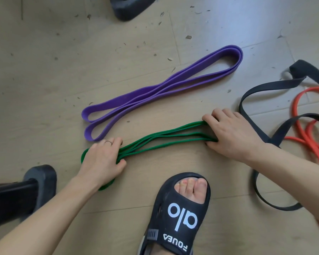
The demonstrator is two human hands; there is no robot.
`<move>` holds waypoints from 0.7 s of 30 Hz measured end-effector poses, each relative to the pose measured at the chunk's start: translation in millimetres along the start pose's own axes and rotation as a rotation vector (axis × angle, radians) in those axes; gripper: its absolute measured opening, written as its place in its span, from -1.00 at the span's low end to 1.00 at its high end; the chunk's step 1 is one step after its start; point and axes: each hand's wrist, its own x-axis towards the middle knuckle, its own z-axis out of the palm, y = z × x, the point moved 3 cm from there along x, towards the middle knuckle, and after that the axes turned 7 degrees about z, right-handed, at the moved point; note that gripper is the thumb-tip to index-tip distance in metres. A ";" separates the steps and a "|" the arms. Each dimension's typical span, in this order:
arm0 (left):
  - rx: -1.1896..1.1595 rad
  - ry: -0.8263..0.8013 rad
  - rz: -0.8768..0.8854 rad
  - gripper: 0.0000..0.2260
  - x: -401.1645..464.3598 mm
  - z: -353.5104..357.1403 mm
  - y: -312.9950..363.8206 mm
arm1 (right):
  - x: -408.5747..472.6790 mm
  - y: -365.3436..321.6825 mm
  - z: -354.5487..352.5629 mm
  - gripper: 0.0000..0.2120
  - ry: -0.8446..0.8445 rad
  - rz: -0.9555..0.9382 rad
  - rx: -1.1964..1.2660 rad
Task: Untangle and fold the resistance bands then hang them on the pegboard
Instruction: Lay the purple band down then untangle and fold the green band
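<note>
The near end of the green band (160, 142) is covered by the left hand (101, 159), its far end by the right hand (232, 135). The black band (261, 92) and orange band (302, 129) are cut off at the right edge.

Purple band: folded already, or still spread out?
Folded. The purple band lies on the floor doubled into stacked layers, two loop ends at one end, apart from both hands.

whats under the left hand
A looped end of the thin green rubber band, gripped by the left hand; green curves peek out either side. The loop's middle is covered.
</note>
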 end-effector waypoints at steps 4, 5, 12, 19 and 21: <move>0.013 0.110 0.065 -0.75 -2.9 5.3 -2.9 | 10.3 2.4 -5.2 -0.64 0.040 -0.013 -0.004; 0.020 0.145 0.064 -0.76 -3.7 7.3 -4.2 | 14.4 2.3 -6.6 -0.66 0.056 -0.012 -0.014; -0.009 0.036 -0.072 -0.30 -14.6 22.3 -13.4 | 23.1 5.2 -0.6 -0.62 0.141 0.026 -0.029; -0.048 -0.087 -0.148 -0.09 -25.3 27.3 -30.0 | 14.5 1.6 -4.8 -0.32 0.030 0.090 0.006; -0.061 -0.063 -0.144 -0.27 -21.7 25.3 -33.5 | 7.7 0.9 -5.3 -0.20 -0.008 0.085 -0.007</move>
